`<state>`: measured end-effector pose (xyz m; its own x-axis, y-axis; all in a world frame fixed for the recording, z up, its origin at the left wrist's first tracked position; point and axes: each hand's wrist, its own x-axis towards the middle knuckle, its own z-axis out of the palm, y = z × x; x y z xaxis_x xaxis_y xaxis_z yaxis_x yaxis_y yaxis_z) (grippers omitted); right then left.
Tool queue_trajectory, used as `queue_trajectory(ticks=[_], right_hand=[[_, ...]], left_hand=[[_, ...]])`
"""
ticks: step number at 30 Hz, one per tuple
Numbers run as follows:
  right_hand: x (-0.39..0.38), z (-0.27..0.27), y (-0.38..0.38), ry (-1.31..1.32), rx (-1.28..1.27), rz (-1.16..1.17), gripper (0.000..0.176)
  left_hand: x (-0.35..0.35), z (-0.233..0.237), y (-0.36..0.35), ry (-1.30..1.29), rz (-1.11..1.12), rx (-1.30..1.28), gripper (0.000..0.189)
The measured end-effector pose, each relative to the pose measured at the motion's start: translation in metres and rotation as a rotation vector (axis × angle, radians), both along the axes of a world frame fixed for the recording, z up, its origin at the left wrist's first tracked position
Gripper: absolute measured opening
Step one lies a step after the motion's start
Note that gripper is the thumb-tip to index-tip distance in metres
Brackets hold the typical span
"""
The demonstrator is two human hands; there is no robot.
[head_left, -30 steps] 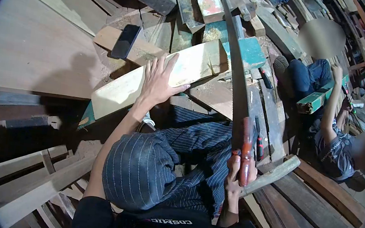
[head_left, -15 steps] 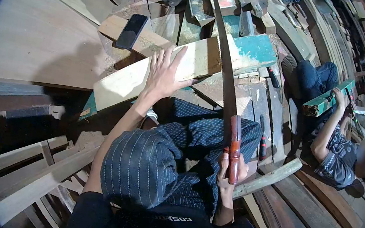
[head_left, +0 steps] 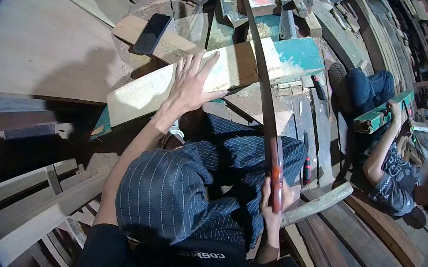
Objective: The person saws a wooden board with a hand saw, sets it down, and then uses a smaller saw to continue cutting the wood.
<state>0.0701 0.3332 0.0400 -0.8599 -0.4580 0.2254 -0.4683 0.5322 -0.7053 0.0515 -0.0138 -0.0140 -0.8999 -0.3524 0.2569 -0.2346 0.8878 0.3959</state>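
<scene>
Plywood panel: A broad, pale panel [head_left: 37, 40] spreads across the far left, a shadow falling on its right side.

Phone: A dark phone [head_left: 152, 34] lies on a short wood offcut [head_left: 126, 29], just beyond the left hand [head_left: 190, 84].

Left hand: The palm is down on the pale beam [head_left: 141, 90], fingers spread and thumb pointing right; nothing is pinched.

Pale beam: The timber lies slantwise beneath the left fingers, touching them, its lower end running out to their left and its upper end past them to the right. It sits well apart from the right fingers.

Handsaw: The long blade [head_left: 266, 86] passes across the view of the beam's right-hand part, its reddish handle [head_left: 276, 169] toward the wearer. Whether the teeth touch the wood cannot be told.

Right hand: Fingers [head_left: 266, 193] are curled around the saw handle, the hand [head_left: 285, 197] above the wearer's striped trousers [head_left: 162, 194].

Teal timber: A painted piece [head_left: 300, 58] shows beyond the beam's right end.

Red-and-black tool: It lies [head_left: 306, 170] on the boards, right of the saw handle.

Co-worker: At far right, a seated person [head_left: 394, 179] holds a green beam [head_left: 381, 115].
</scene>
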Motion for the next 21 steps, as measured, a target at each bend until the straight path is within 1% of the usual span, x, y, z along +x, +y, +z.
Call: queue_trajectory(ticks=[2, 4, 5, 7, 10, 11, 12, 14, 16, 17, 18, 19, 20, 21], right_hand=[[-0.024, -0.008, -0.030, 0.090, -0.032, 0.026, 0.009], [-0.049, -0.017, -0.060, 0.070, -0.140, 0.032, 0.008], [-0.062, -0.030, -0.072, 0.009, -0.255, 0.025, 0.009], [-0.078, -0.029, -0.094, -0.121, -0.464, 0.019, 0.011], [-0.078, -0.017, -0.094, -0.126, -0.431, 0.033, 0.010], [-0.070, -0.006, -0.088, -0.051, -0.331, 0.089, 0.009], [-0.059, 0.008, -0.084, -0.037, -0.272, 0.085, 0.009], [-0.037, 0.004, -0.058, 0.024, -0.201, 0.128, 0.010], [-0.009, 0.010, -0.027, 0.005, -0.081, 0.109, 0.011], [0.006, 0.012, -0.010, 0.082, -0.004, 0.105, 0.012], [0.022, 0.018, 0.001, 0.111, -0.029, 0.079, 0.014], [0.032, 0.028, 0.007, 0.147, 0.059, 0.051, 0.015], [0.038, 0.009, 0.023, 0.243, 0.097, 0.078, 0.016], [0.047, -0.001, 0.028, 0.133, 0.076, 0.016, 0.017]], left_hand=[[0.001, 0.001, 0.000, -0.006, -0.007, -0.018, 0.099], [0.002, -0.001, -0.002, -0.016, -0.016, -0.005, 0.099], [0.001, -0.004, -0.003, -0.011, -0.021, 0.002, 0.099], [0.000, -0.004, -0.002, -0.020, 0.001, 0.038, 0.099], [-0.001, -0.004, -0.002, -0.028, 0.022, 0.000, 0.098], [-0.001, -0.005, -0.003, -0.024, 0.019, -0.001, 0.098], [-0.002, -0.004, -0.003, -0.037, 0.018, -0.002, 0.098], [-0.002, -0.002, -0.004, -0.063, 0.018, -0.007, 0.099], [-0.003, -0.007, -0.002, -0.041, 0.005, 0.001, 0.099], [-0.005, -0.022, 0.002, -0.025, 0.012, -0.026, 0.099], [-0.005, -0.027, -0.003, 0.001, 0.033, -0.078, 0.099], [-0.004, -0.019, -0.007, -0.009, 0.024, -0.099, 0.098], [-0.002, -0.012, -0.005, -0.016, 0.015, -0.121, 0.098], [-0.002, -0.008, -0.003, 0.001, 0.017, -0.118, 0.097]])
